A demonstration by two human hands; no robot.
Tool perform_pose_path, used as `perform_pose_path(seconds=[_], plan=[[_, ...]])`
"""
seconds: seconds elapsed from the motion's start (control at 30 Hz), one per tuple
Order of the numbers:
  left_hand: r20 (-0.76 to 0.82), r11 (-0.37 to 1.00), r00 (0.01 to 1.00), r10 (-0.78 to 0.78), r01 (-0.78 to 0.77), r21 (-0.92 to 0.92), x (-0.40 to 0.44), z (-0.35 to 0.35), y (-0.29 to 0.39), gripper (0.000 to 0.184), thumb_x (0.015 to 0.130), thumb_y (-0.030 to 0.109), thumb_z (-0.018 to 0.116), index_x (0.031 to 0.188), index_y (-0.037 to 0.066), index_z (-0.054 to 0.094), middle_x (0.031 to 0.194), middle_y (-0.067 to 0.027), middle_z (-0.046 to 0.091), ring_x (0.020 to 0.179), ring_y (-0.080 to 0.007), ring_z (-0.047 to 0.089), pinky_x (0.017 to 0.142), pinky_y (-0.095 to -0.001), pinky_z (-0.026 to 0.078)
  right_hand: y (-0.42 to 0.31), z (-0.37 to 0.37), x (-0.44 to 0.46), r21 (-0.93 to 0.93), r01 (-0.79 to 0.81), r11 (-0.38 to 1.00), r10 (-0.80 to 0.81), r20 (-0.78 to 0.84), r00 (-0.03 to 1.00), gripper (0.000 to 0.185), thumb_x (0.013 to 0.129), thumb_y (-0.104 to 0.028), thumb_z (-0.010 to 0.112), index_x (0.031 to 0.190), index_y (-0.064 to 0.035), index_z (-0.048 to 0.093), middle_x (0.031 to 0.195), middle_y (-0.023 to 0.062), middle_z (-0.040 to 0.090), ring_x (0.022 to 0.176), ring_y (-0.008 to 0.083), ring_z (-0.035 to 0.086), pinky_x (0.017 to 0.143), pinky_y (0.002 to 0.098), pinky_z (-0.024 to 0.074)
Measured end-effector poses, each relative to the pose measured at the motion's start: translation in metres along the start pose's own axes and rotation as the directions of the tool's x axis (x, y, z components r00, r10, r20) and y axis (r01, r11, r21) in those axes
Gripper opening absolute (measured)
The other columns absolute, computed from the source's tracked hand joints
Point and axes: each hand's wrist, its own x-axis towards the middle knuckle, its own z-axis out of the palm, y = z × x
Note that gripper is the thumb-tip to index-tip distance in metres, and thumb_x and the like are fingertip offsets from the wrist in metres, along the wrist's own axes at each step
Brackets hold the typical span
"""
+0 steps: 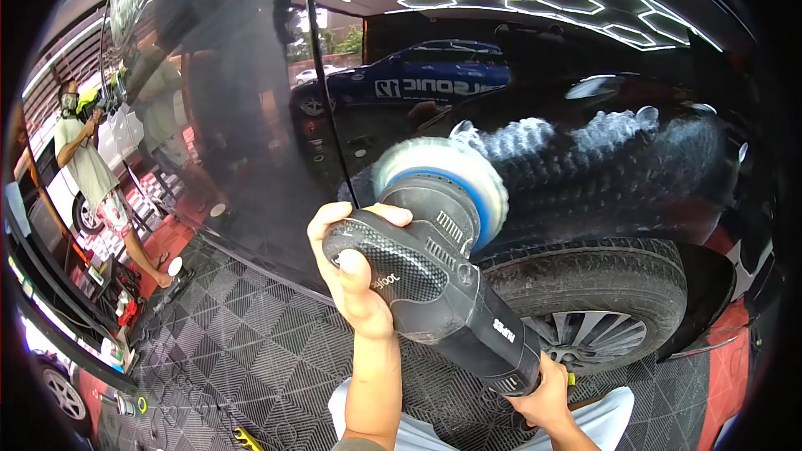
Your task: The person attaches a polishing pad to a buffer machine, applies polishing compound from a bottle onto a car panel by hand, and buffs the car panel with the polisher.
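My left hand [355, 271] is wrapped round the front head of a black polishing machine [447, 288], its thumb and fingers over the carbon-patterned cover. Lower right, my right hand [543, 397] grips the rear end of the machine's body. The round, pale polishing pad [493, 167] with a blue backing rests against the glossy black car panel [585, 192], just right of a vertical door gap. White smeared compound [610, 129] runs across the panel to the right of the pad. The pad hides the panel surface behind it.
A wheel [585, 309] sits below the panel. At the left, another person [88, 159] in a respirator mask holds a tool against the car. Grey tiled flooring [251, 334] lies below, with a yellow object [248, 438] and a dark cable on it. Red flooring borders the right.
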Motion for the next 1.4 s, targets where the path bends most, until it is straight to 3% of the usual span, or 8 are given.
perform_pose_path(seconds=[0.07,0.17,0.37,0.5,0.97,1.4], plan=[[0.008,1.000,1.000,-0.001,0.001,0.012,0.002,0.007,0.002,0.060,0.089,0.047,0.060,0.125,0.004,0.038,0.098,-0.0208,0.064,0.085,-0.0217,0.061,0.079,-0.0318,0.050,0.007,-0.003,-0.001,-0.007,0.102,0.995,-0.103,-0.038,0.994,0.038,0.054,-0.016,0.080,0.080,-0.0008,0.058,0.070,0.0158,0.065,0.063,0.0321,0.065,0.061,0.0357,0.0494],[0.021,0.999,1.000,-0.003,0.002,0.038,0.004,0.016,0.007,0.060,0.089,0.047,0.059,0.125,0.003,0.038,0.097,-0.0205,0.064,0.084,-0.0216,0.061,0.079,-0.0318,0.050,0.005,-0.011,-0.006,-0.007,0.016,1.000,-0.016,0.005,1.000,0.039,0.053,-0.016,0.080,0.080,-0.0010,0.058,0.070,0.0160,0.065,0.062,0.0327,0.065,0.060,0.0358,0.0490],[0.042,0.997,0.999,0.000,-0.003,0.074,0.004,0.041,0.009,0.061,0.090,0.047,0.059,0.125,0.003,0.038,0.097,-0.0201,0.064,0.084,-0.0214,0.061,0.080,-0.0322,0.049,0.005,-0.027,-0.005,-0.002,0.091,0.996,-0.091,-0.048,0.995,0.039,0.051,-0.016,0.080,0.079,-0.0012,0.057,0.069,0.0158,0.064,0.062,0.0331,0.064,0.061,0.0365,0.0490],[0.067,0.995,0.998,0.007,-0.014,0.103,0.006,0.056,0.011,0.062,0.089,0.049,0.058,0.125,0.002,0.038,0.097,-0.0199,0.064,0.086,-0.0221,0.061,0.080,-0.0327,0.049,0.003,-0.039,-0.007,0.007,0.058,0.998,-0.057,-0.040,0.998,0.041,0.050,-0.016,0.080,0.081,-0.0011,0.058,0.071,0.0159,0.065,0.064,0.0332,0.065,0.063,0.0369,0.0497],[0.120,0.990,0.992,0.043,-0.058,0.127,0.011,0.104,0.018,0.062,0.090,0.049,0.056,0.125,0.001,0.037,0.096,-0.0215,0.064,0.086,-0.0237,0.061,0.081,-0.0339,0.048,0.000,-0.072,-0.005,0.095,0.089,0.992,-0.084,-0.049,0.995,0.052,0.051,-0.017,0.080,0.098,-0.0010,0.064,0.077,0.0153,0.068,0.070,0.0315,0.068,0.067,0.0358,0.0512],[0.172,0.989,0.984,0.043,-0.066,0.129,0.005,0.146,0.020,0.064,0.090,0.050,0.057,0.126,0.001,0.036,0.096,-0.0213,0.064,0.086,-0.0234,0.061,0.082,-0.0342,0.047,0.005,-0.101,-0.011,0.169,0.106,0.980,-0.089,-0.106,0.990,0.051,0.051,-0.018,0.082,0.096,-0.0006,0.065,0.076,0.0141,0.068,0.067,0.0296,0.068,0.066,0.0350,0.0514]])
